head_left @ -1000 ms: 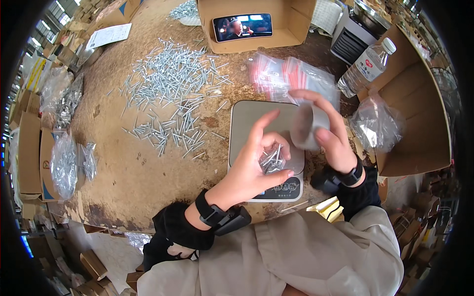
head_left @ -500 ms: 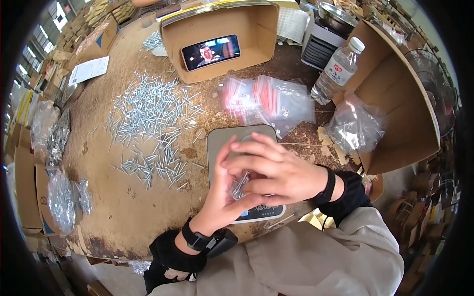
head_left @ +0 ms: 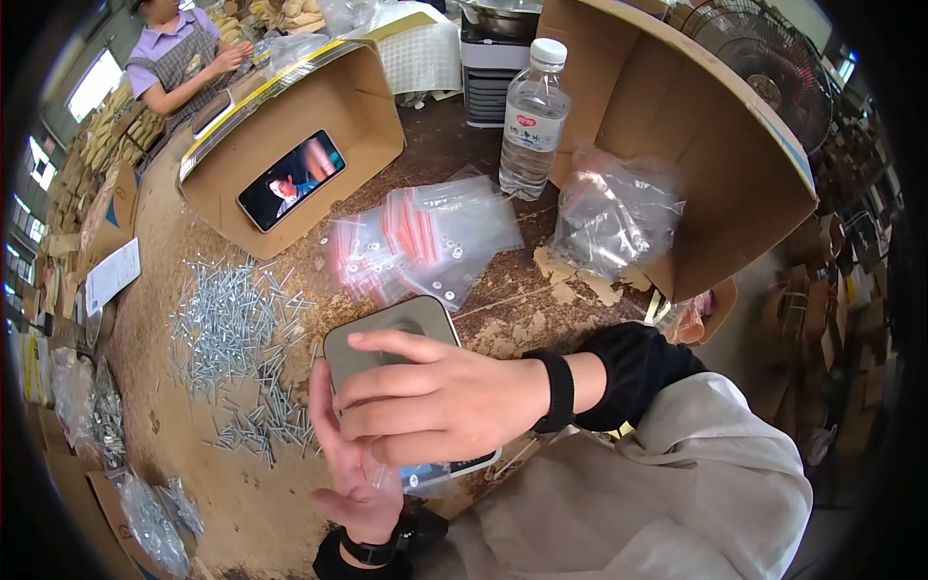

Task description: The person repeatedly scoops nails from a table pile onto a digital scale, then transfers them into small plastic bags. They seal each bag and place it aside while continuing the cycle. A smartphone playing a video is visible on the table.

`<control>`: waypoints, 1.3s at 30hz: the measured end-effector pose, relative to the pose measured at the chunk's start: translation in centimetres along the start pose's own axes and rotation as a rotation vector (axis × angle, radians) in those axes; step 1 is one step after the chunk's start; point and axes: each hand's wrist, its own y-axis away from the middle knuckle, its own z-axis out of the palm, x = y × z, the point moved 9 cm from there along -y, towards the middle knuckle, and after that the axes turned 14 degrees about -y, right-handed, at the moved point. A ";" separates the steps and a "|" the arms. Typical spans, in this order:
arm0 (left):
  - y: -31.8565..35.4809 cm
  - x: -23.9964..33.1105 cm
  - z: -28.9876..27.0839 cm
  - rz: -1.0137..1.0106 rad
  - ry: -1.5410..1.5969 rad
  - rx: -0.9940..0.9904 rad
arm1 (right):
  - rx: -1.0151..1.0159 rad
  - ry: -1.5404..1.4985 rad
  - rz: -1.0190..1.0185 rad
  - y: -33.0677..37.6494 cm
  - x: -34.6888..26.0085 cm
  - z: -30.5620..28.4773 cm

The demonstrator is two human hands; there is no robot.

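My left hand (head_left: 353, 474) lies palm up near the table's front edge, its thumb stretched out to one side. Above it, my right hand (head_left: 440, 396) reaches across with curved fingers and covers most of the left palm. A bit of a clear plastic bag (head_left: 384, 476) shows between the palm and the right thumb; the rest is hidden. Beneath the hands is a scale with a grey plate (head_left: 411, 317). To the left lies a heap of thin silver fasteners (head_left: 227, 324), screws or nails, with a smaller bunch (head_left: 266, 420) nearer me.
Clear zip bags with red edges (head_left: 411, 237) lie beyond the scale. A phone (head_left: 292, 181) leans inside a cardboard box (head_left: 372, 111). A water bottle (head_left: 532, 126), crumpled plastic (head_left: 619, 213) and a large open carton (head_left: 696, 193) stand right. Another person (head_left: 179, 58) is at the far left.
The whole view has swung and the table things appear shifted left. My right hand now lies flatter over my left palm, hiding the metal pieces seen there before. Another person has come into view.
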 end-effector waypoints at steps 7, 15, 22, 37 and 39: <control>1.1 0.9 -2.2 0.193 -0.168 0.129 | 0.069 0.035 0.020 -0.4 -0.1 -1.9; 1.5 4.2 -2.1 0.445 -0.675 0.092 | 0.078 0.084 0.022 1.0 -0.6 -1.0; 1.7 4.6 -1.8 0.513 -0.742 0.092 | 0.007 -0.059 0.160 0.9 0.2 -0.5; 2.5 5.8 -0.3 0.655 -0.887 0.057 | 0.037 -0.204 0.163 1.0 -0.2 -0.2; 2.5 6.7 -1.1 0.685 -0.925 0.109 | 0.070 -0.231 0.153 0.9 -0.4 -0.8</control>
